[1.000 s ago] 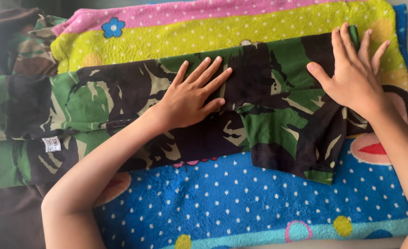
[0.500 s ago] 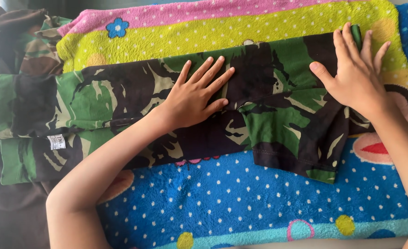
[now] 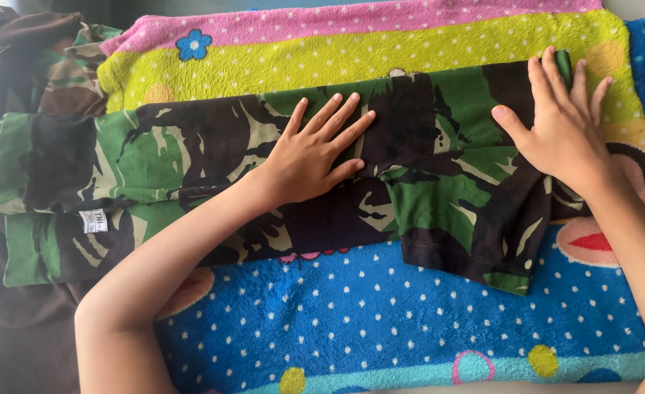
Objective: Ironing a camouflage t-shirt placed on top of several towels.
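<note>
We've got our left hand [image 3: 311,157] flat on the middle of the camo shirt [image 3: 191,149], right hand [image 3: 563,124] flat on its far end; both grips open, fingers spread, towel [image 3: 381,321] underneath.

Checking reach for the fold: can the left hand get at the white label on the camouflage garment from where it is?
Probably yes. The left hand lies flat on the camouflage garment; the white label sits uncovered near the garment's left end, with only flat cloth between. The right hand presses the far right end.
</note>
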